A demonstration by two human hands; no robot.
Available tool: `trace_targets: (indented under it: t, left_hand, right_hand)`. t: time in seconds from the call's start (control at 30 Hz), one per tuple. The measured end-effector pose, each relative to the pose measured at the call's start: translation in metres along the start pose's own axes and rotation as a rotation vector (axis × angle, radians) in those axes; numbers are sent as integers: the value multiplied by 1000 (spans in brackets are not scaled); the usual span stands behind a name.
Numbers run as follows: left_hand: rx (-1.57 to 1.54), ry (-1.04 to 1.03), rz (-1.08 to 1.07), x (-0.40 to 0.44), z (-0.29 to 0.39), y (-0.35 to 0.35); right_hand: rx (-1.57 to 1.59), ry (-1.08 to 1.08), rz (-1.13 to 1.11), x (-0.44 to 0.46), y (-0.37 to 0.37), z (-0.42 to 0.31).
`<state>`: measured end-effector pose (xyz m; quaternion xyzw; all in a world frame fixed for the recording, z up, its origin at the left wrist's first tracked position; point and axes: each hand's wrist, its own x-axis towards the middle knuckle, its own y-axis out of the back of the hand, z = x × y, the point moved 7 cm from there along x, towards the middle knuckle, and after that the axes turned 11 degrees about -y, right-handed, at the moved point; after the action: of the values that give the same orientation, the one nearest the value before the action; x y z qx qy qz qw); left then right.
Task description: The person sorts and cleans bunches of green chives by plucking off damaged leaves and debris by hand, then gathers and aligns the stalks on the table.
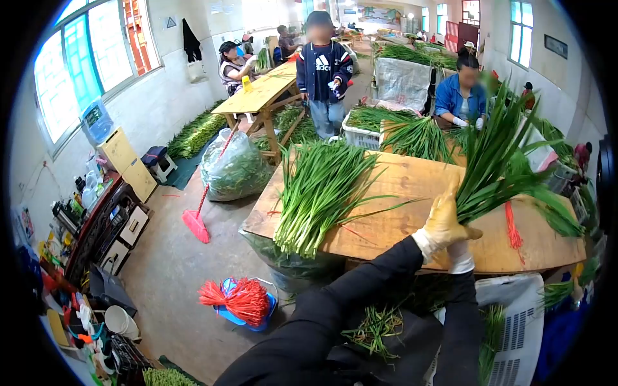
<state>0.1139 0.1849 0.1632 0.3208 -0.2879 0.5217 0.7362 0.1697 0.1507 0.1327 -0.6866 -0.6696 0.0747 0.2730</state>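
Observation:
My left hand, in a yellow glove with a pale cuff, presses around the lower end of a bunch of long green leaves, its fingers pointing up along the stalks. The bunch fans up and to the right. Behind the left hand, my right hand is at the base of the same bunch; its fingers are hidden. On the wooden table, a large pile of green stalks lies at the left, cut ends towards me. Red ties lie at the right.
A blue bucket with red ties stands on the floor, near a pink dustpan and a filled plastic bag. A white crate is at lower right. People stand or sit beyond the table among more greens.

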Motion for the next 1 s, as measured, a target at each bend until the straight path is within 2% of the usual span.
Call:
trace_targets:
  t: [0.07,0.17,0.2,0.27,0.33,0.4,0.43,0.47,0.5,0.53,0.6,0.7,0.77,0.8,0.87,0.9,1.0]
  left_hand:
    - [-274,209,-99,-21,-41,-18]
    - [-324,118,-48,-31,-44,-17]
    - [-546,228,-50,-32,-31,-19]
    - [-639,95,194,-47,-65,-39]
    - [-277,3,229,-42,-60,-32]
    - [-187,-78,164,-30,-36,-22]
    - [-394,11,192,-37,-43,-25]
    - [-811,100,187,-39,-68,-43]
    - [-1328,234,255,-42,-93,-60]
    - [-1712,398,348,-46,-117,-77]
    - [-1702,353,382,-49,-99,-68]
    - [-1302,211,529,-51,-74,-39]
    - [-920,48,533,-62,-96,-34]
    - [-1243,135,561,-55,-109,-41]
    - [-1916,358,755,-43,-131,-53]
    - [-1986,502,794,-48,-123,-54]
    - [-2030,552,780,-49,-114,-53]
  right_hand:
    - [-14,-71,27,-9,18,22]
    - [-36,-174,45,-17,34,56]
    - [-47,-205,54,-20,39,66]
    - [-76,-255,74,-26,47,82]
    - [-109,-288,84,-28,54,96]
    - [-144,-324,104,-32,61,107]
    - [-157,-345,104,-32,61,114]
    - [-172,-354,101,-31,63,118]
    - [-184,-361,102,-34,65,122]
    - [-188,-369,106,-35,66,125]
    - [-210,-388,114,-38,69,129]
    - [-246,-402,122,-38,75,133]
    - [-280,-410,111,-37,75,135]
    - [-283,-408,107,-37,77,136]
    - [-292,-416,104,-38,79,139]
    - [-302,-422,109,-40,81,140]
    - [-327,-436,115,-42,85,142]
